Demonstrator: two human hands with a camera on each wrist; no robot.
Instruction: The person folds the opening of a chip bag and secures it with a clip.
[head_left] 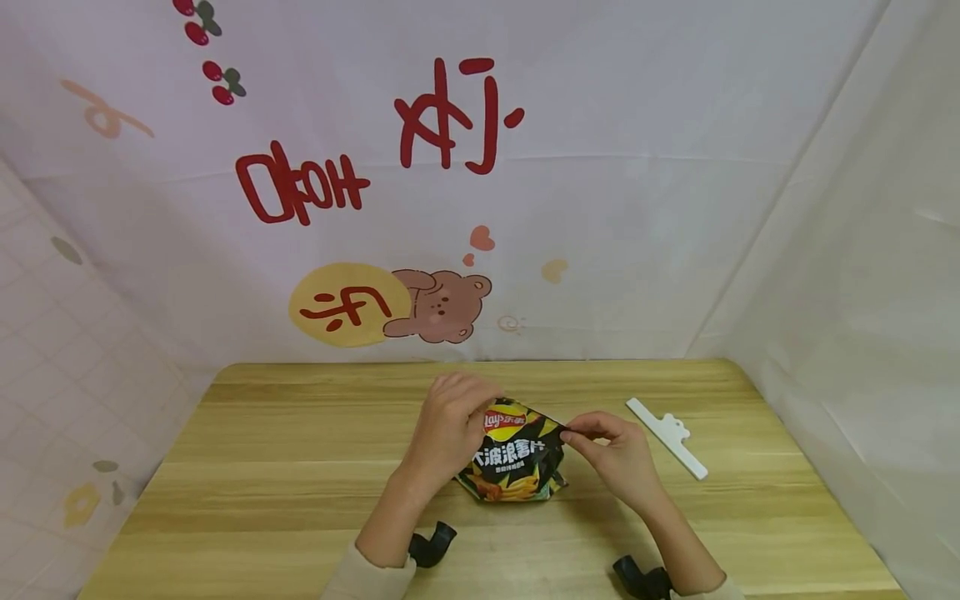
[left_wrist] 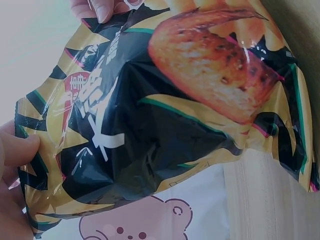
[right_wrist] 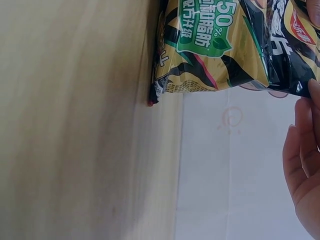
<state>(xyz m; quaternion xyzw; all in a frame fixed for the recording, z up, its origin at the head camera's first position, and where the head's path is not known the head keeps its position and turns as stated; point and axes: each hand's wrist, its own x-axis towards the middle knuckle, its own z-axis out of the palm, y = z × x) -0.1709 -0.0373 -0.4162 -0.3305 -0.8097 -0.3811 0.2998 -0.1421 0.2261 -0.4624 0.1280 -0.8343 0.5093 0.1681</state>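
Observation:
A black and gold Lay's potato chip bag [head_left: 517,454] stands between my two hands above the wooden table, its printed front towards me. My left hand [head_left: 453,417] grips the bag's upper left edge; its thumb and fingers lie along that edge in the left wrist view. At the upper right corner, my right hand [head_left: 615,454] pinches the bag between thumb and fingertips. The right wrist view has the bag's side [right_wrist: 215,45] with green print, and the right hand [right_wrist: 307,155] at the frame's edge.
A long white bag clip [head_left: 667,437] lies on the table [head_left: 285,467] to the right of my right hand. Black curved pieces [head_left: 432,546] sit beside both wrists. Behind the table hangs a white printed cloth [head_left: 600,208] with a cartoon bear [head_left: 442,307].

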